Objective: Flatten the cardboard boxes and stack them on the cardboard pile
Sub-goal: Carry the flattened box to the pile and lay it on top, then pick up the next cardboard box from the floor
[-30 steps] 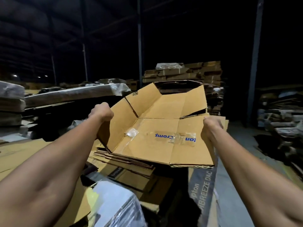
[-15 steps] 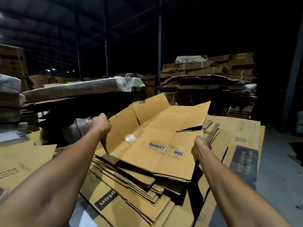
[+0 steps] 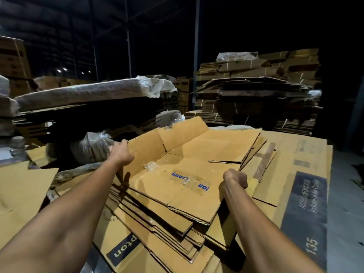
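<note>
Cardboard box (image 3: 189,172), already opened out and mostly flat, sits on top of the cardboard pile (image 3: 157,229) right in front of the person. It's got blue lettering and some clear tape bits on the top face. The left flap is standing up at an angle, not flat yet, and the far flap is tilted up a bit too.

Left hand (image 3: 120,154) has its fingers curled over the top edge of that raised left flap, gripping it. Right hand (image 3: 234,180) is balled up tight at the box's right edge, fingers curled, and looks like it's pinching the edge of the sheet, though the fingertips are hidden under the knuckles so I can't see exactly how.

The pile underneath is a bunch of flattened sheets fanned out unevenly, corners sticking toward the camera. Just to the right lies a big flat carton (image 3: 303,194) with a dark printed panel reading "135". Off to the left is a plastic-wrapped bundle (image 3: 94,146), and further back a tall stack of flattened cartons (image 3: 256,91) in a dark warehouse.
</note>
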Available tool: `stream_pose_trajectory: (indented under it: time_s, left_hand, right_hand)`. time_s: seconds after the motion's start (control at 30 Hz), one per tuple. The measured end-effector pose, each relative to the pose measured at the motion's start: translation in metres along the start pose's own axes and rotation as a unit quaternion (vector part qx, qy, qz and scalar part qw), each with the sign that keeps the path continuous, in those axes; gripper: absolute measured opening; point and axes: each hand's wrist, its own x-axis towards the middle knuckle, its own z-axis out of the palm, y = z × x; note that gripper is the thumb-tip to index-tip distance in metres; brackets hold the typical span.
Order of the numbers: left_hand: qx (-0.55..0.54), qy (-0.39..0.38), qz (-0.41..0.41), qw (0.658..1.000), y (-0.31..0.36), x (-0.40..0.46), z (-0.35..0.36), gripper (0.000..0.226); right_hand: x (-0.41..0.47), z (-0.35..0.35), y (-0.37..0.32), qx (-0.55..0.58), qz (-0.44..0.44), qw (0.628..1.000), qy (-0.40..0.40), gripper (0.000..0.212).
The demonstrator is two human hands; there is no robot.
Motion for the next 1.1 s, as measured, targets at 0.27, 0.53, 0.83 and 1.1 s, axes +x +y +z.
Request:
stream_pose_trajectory:
  time_s: [0.27,0.53,0.83,1.1]
  left_hand:
    - [0.024,-0.071,-0.036,0.997,0.015,-0.008,0.018,0.079]
    - [0.081,-0.243,0.097,0.962,0.057,-0.036,0.031,0.060]
    - [-0.027,-0.219,0.186,0.957,0.163,-0.089,0.015,0.051]
    - [-0.167,-0.201,0.328,0.908,0.313,-0.213,0.014,0.029]
  right_hand:
    - [-0.031,0.007,0.020,0.025,-0.020,0.999,0.025,0.028]
    - [-0.034,-0.023,0.012,-0.228,-0.110,0.967,-0.040,0.053]
    - [-0.031,-0.108,-0.030,-0.370,-0.411,0.833,-0.006,0.039]
    - [-0.016,-0.270,-0.061,-0.456,-0.453,0.764,0.063,0.017]
